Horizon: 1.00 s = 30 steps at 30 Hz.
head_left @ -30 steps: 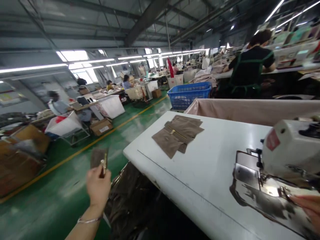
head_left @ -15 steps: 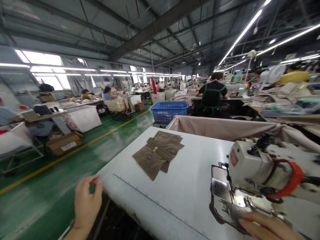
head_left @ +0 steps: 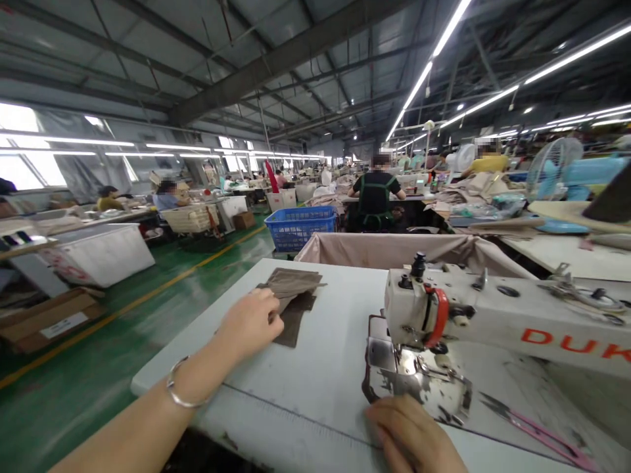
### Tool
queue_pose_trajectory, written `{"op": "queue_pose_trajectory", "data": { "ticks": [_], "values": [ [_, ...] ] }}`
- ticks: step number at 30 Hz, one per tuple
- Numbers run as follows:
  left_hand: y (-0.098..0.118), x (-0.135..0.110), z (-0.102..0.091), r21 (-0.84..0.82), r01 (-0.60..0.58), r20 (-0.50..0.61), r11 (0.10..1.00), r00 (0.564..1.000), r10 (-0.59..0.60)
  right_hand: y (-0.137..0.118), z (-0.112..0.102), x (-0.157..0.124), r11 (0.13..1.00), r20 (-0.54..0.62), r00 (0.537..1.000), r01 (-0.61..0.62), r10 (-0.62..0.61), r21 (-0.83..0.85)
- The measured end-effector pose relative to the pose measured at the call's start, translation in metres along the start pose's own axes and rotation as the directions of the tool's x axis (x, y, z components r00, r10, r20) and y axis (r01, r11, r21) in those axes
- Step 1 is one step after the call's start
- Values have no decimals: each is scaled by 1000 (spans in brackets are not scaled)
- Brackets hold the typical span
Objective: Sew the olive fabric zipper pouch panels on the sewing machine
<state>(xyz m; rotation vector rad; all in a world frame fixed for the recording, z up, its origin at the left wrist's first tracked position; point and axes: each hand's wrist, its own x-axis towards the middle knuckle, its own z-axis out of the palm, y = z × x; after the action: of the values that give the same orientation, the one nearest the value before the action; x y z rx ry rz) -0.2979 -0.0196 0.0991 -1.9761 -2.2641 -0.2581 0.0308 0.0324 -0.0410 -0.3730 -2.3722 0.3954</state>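
My left hand (head_left: 251,322), a bracelet on its wrist, is closed on the top brown fabric piece (head_left: 292,285) and has lifted and bent it. Under it, a second brown fabric piece (head_left: 292,325) lies flat on the white sewing table (head_left: 315,381). The fingertips of that hand are partly hidden. My right hand (head_left: 414,433) rests at the near side of the table, just below the metal plate of the sewing machine (head_left: 411,309). Its fingers are loosely bent, and I see nothing in them.
Pink-handled thread snips (head_left: 537,430) lie right of my right hand. Behind the table stand a cloth-lined bin (head_left: 394,247) and a blue plastic basket (head_left: 300,226). A co-worker (head_left: 377,197) sits beyond, back turned. Green floor (head_left: 162,315) runs along the left.
My left hand has moved from beside the table's left edge onto the fabric and raised the top piece. My right hand stays by the machine, while the view has turned right.
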Motion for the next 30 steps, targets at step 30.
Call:
{"op": "queue_pose_trajectory", "data": {
  "ticks": [30],
  "values": [
    [134,-66,19,-905,401,416,143,904,99,-51,-58,5,854,-38,904,-387,425,348]
  ]
}}
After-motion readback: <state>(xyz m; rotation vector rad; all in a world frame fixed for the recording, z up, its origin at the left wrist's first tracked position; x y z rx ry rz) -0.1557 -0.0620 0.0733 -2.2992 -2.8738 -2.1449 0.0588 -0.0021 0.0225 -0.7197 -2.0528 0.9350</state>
